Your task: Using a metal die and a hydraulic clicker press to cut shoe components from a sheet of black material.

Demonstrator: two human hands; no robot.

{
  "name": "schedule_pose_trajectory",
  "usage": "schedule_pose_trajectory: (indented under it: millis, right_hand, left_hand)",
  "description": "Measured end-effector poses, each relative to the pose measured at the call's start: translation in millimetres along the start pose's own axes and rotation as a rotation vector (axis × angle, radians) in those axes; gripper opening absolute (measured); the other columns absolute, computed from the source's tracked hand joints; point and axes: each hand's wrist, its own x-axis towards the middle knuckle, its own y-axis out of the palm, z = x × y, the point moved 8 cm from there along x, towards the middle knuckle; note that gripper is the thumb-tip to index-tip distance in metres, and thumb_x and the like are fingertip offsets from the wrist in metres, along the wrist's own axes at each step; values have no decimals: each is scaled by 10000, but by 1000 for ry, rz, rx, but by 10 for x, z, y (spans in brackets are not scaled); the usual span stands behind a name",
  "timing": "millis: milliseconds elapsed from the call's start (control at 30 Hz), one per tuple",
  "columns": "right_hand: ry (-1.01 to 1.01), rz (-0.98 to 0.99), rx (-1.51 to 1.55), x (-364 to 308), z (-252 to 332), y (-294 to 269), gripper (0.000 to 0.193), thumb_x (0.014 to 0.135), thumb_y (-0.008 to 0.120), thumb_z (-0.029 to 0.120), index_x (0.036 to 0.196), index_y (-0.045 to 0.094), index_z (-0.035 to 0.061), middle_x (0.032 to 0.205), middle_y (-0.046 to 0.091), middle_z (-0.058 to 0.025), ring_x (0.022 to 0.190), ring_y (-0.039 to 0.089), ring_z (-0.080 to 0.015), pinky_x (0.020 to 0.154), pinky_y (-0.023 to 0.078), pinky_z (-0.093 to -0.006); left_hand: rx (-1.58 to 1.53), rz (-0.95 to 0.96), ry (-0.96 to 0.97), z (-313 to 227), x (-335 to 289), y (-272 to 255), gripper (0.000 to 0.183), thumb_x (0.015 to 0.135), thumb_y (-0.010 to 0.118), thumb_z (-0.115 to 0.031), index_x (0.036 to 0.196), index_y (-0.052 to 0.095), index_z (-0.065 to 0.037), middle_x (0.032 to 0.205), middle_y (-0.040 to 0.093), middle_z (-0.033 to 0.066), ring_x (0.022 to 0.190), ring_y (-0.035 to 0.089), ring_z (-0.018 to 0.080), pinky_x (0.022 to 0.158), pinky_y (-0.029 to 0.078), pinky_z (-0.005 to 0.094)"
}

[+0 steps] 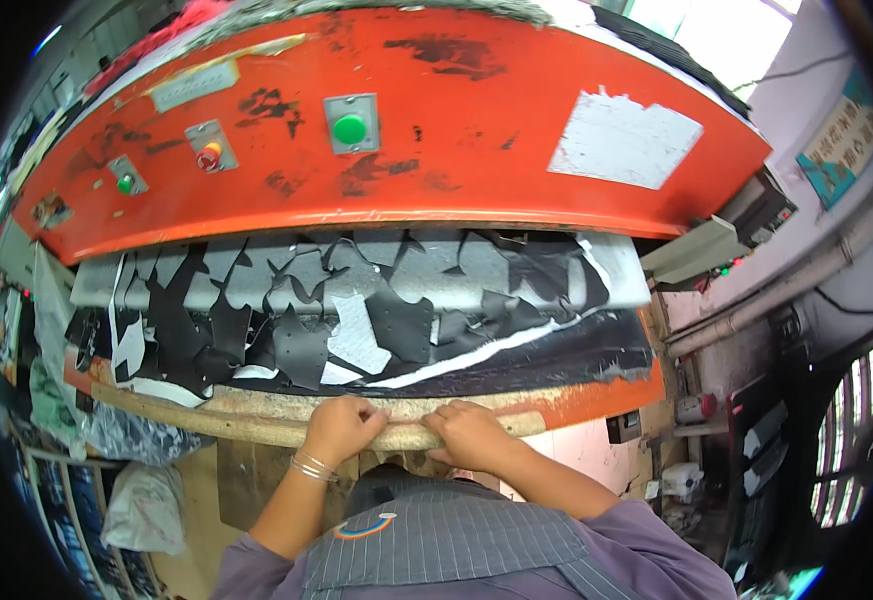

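My left hand [342, 428] rests on the pale wooden bar [226, 428] along the front edge of a machine bed, its fingers curled onto the wood. A little to the right, my right hand [466, 433] bends its fingers over the same bar, thumb low on the near side. Just beyond the hands lies dark sheet material [296, 350], cut through with irregular shapes and gaps. A white piece [358, 335] shows among the dark cut parts. The undersides of my fingers are hidden.
Over the bed spans an orange press head [456, 190] with a large green button [349, 129] and a red knob [209, 156]. A whitish plastic bag [146, 508] stands low at the left, near a metal rack [71, 500]. Pipes [766, 300] run along the right wall.
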Motion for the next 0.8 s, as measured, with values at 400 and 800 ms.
schedule_pose_trajectory:
  millis: [400, 800]
  right_hand:
    - [488, -70, -221, 1491, -2523, -1356, 783, 642, 806, 462, 1315, 487, 222, 1466, 329, -233, 1334, 347, -388, 1016, 400, -502]
    - [249, -362, 1036, 622, -2574, -1418, 645, 702, 727, 374, 1233, 503, 85, 1146, 566, -120, 1097, 521, -239, 934, 438, -365]
  left_hand:
    - [-653, -442, -241, 257, 979, 239, 840, 725, 775, -104, 1383, 260, -23, 909, 569, 127, 810, 576, 231, 741, 482, 347]
    - [-1092, -83, 283, -769, 787, 28, 184, 821, 627, 51, 948, 692, -65, 1072, 591, 53, 907, 564, 123, 811, 454, 255]
